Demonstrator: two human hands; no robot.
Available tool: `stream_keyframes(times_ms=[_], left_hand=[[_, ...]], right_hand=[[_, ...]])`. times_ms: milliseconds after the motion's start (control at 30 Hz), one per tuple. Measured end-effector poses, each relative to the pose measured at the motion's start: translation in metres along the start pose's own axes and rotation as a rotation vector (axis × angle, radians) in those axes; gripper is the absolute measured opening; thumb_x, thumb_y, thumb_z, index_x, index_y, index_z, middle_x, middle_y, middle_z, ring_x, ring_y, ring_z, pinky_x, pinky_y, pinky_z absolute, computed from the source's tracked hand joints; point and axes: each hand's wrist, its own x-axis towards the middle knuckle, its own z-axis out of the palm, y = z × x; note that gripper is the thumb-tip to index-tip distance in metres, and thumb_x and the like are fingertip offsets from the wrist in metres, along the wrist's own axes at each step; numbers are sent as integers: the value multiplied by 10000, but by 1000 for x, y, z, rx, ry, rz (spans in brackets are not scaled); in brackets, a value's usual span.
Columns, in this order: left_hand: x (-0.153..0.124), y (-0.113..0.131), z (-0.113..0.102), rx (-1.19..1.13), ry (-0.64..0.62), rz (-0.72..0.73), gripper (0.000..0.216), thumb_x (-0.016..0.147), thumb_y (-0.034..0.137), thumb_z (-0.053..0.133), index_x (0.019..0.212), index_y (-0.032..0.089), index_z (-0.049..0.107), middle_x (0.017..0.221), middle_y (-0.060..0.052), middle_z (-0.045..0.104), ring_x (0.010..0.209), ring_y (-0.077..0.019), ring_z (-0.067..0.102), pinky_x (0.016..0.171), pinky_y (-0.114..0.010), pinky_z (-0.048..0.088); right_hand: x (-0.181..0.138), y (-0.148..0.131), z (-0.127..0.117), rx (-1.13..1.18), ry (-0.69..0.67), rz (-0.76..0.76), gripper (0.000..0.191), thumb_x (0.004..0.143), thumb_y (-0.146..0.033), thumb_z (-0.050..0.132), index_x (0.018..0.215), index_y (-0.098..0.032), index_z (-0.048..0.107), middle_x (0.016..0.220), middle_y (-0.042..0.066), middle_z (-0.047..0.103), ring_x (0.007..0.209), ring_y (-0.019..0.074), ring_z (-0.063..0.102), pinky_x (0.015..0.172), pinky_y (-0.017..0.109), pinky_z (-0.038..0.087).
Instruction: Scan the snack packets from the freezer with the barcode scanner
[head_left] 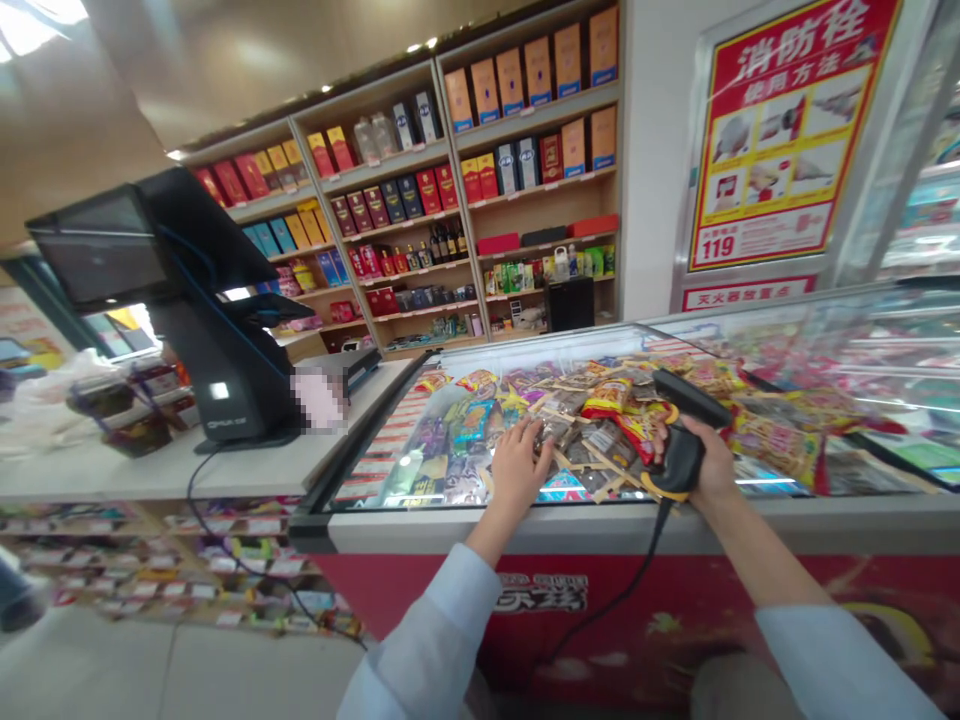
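Note:
My right hand (712, 465) is wrapped around the grip of a black barcode scanner (681, 455) with yellow trim. The scanner's head points up and to the left, and its cable hangs down the front of the freezer. Fingers stretched, my left hand (517, 465) lies palm down at the near edge of a heap of small wrapped snack packets (574, 440). Whether it grips any packet under the palm is hidden. Between the hands is a red and yellow snack bag (609, 398). The packets are at the glass top of a chest freezer (600, 528).
On the left, a checkout counter (90, 480) carries a black register with a screen (217, 310). Shelves (442, 130) with boxed goods line the back wall. A red poster (795, 140) hangs at right. The scanner cable (600, 620) loops below.

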Motion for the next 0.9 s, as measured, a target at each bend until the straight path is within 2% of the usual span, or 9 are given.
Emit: stream_keyframes(times_ms=[300,400,500,600,700,900], left_hand=[[1,-1,-11,-125,82,-164,304,998,300,403,1154,210,648,1219,-84,692,1163,-232,628,1002,-390,491],[5,-13,-28,-155,105,-199,316,1004,301,380,1145,223,652,1213,-69,692,1157,-211,625,1006,-355,481],[12,-33,-56,-134,152,-243,337,1011,326,367,1146,221,658,1201,-75,696,1159,-210,621,1016,-345,469],[20,-59,-86,-111,229,-285,357,1015,347,359,1143,202,658,1189,-82,700,1142,-218,627,1008,-351,468],[28,-86,-112,-85,298,-318,354,1012,338,361,1138,188,657,1185,-86,703,1145,-226,626,1011,-354,459],[32,-137,-143,-20,326,-404,358,1001,335,375,1141,163,655,1184,-118,699,1137,-245,632,1005,-361,456]], right_hand=[[-4,-6,4,-52,4,19,282,641,-464,752,740,-228,634,603,-11,574,449,145,539,381,261,503],[-6,-14,8,-84,17,54,253,645,-451,757,725,-242,637,617,-7,571,449,143,520,379,270,502],[-8,-24,22,-89,27,73,200,679,-415,745,744,-250,652,615,9,550,445,149,501,341,270,456],[-8,-30,47,-84,21,80,164,724,-403,715,748,-250,658,624,29,540,451,157,494,323,268,433],[-4,-27,85,-71,1,88,159,727,-386,707,742,-237,650,633,21,537,469,144,501,337,241,454],[13,12,172,5,-127,166,188,680,-376,713,744,-217,637,612,-22,548,461,114,508,360,213,469]])
